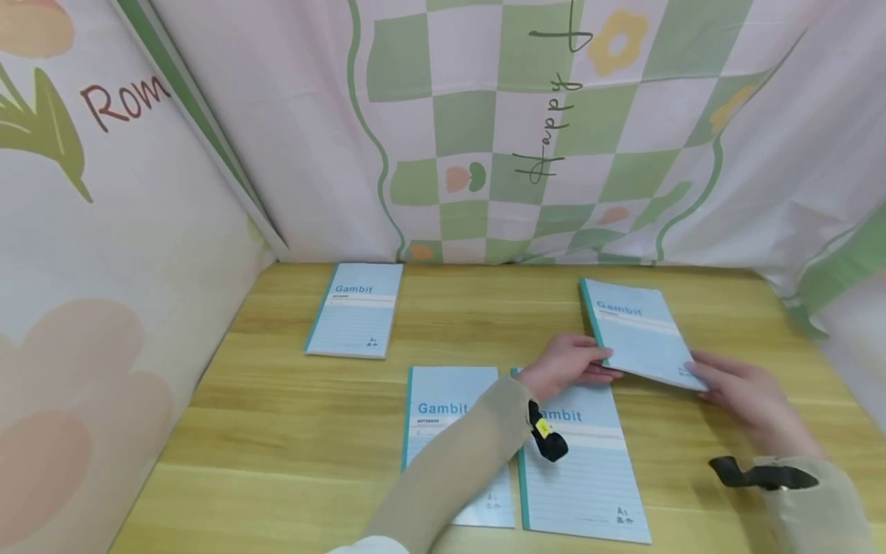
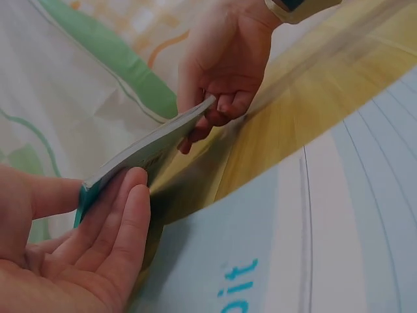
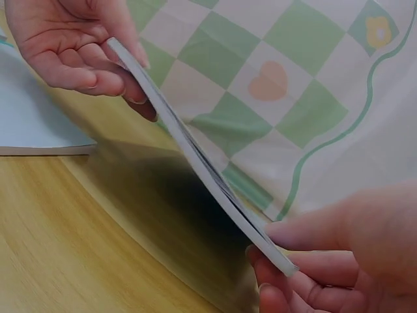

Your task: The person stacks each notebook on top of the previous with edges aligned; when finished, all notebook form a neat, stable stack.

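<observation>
Both hands hold a light-blue "Gambit" notebook (image 1: 640, 335) with a teal spine, at the right of the table. My left hand (image 1: 569, 360) pinches its near left corner, thumb on top and fingers underneath. At the near right corner my right hand (image 1: 751, 396) grips it the same way. In the right wrist view the notebook (image 3: 195, 156) is raised and tilted, with a shadow on the wood below. A larger matching notebook (image 1: 577, 477) lies flat under the left wrist. Beside it, another notebook (image 1: 453, 388) is partly hidden by the left forearm.
A smaller "Gambit" notebook (image 1: 356, 312) lies at the back left of the wooden table (image 1: 277, 431). A checked green and white curtain (image 1: 526, 138) hangs along the back edge, and a flower-printed cloth (image 1: 104, 308) borders the left side.
</observation>
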The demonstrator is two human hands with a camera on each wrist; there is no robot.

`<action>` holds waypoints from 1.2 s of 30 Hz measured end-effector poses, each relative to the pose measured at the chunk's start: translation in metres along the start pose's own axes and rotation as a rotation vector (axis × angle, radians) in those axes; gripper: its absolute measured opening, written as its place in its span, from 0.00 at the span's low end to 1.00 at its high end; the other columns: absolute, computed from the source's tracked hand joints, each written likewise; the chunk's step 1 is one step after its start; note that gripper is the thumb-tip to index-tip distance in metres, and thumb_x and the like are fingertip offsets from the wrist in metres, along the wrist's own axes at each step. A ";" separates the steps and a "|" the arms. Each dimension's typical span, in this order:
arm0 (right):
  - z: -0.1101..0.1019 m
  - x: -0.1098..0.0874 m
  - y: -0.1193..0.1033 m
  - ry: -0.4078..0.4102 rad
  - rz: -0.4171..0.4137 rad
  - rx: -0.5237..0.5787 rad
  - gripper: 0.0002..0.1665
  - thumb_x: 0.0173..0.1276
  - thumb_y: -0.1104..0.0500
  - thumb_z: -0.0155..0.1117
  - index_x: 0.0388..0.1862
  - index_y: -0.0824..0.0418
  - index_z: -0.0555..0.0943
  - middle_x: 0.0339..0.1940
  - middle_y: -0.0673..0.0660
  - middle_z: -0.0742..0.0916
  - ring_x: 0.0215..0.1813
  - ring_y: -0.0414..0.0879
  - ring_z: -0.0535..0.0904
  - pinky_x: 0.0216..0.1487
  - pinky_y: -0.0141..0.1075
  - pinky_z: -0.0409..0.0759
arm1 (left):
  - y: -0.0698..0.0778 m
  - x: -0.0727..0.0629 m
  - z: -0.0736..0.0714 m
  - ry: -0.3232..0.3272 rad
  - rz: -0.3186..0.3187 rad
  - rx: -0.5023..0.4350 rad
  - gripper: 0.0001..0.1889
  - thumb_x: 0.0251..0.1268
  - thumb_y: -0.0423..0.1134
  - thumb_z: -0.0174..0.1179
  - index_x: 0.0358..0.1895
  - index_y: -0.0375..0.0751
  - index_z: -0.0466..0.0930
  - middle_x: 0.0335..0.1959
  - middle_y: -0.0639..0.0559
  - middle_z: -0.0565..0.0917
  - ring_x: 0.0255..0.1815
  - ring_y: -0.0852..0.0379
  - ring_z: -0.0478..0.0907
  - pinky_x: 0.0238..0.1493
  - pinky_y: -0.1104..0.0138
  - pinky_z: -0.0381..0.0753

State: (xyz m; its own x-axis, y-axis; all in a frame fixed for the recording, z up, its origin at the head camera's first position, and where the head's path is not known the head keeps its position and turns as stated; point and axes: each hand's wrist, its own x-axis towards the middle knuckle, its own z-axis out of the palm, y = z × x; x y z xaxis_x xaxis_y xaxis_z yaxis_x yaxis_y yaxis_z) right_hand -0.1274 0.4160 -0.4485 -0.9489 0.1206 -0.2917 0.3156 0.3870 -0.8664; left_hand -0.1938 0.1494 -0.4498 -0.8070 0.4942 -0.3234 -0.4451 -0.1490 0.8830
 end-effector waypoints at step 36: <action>0.064 -0.015 -0.051 -0.006 -0.162 -0.048 0.46 0.74 0.43 0.66 0.77 0.71 0.63 0.53 0.52 0.87 0.45 0.35 0.83 0.44 0.34 0.85 | 0.028 -0.048 -0.088 0.036 0.102 0.444 0.26 0.69 0.41 0.68 0.66 0.34 0.76 0.39 0.55 0.89 0.37 0.57 0.86 0.45 0.65 0.86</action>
State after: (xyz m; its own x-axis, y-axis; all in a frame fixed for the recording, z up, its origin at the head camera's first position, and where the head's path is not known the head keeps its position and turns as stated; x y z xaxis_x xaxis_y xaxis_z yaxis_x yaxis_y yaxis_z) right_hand -0.1290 0.3363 -0.4260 -0.9871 0.0474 -0.1526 0.1577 0.4441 -0.8820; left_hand -0.2020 0.0460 -0.4401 -0.8543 0.4651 -0.2320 -0.1595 0.1902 0.9687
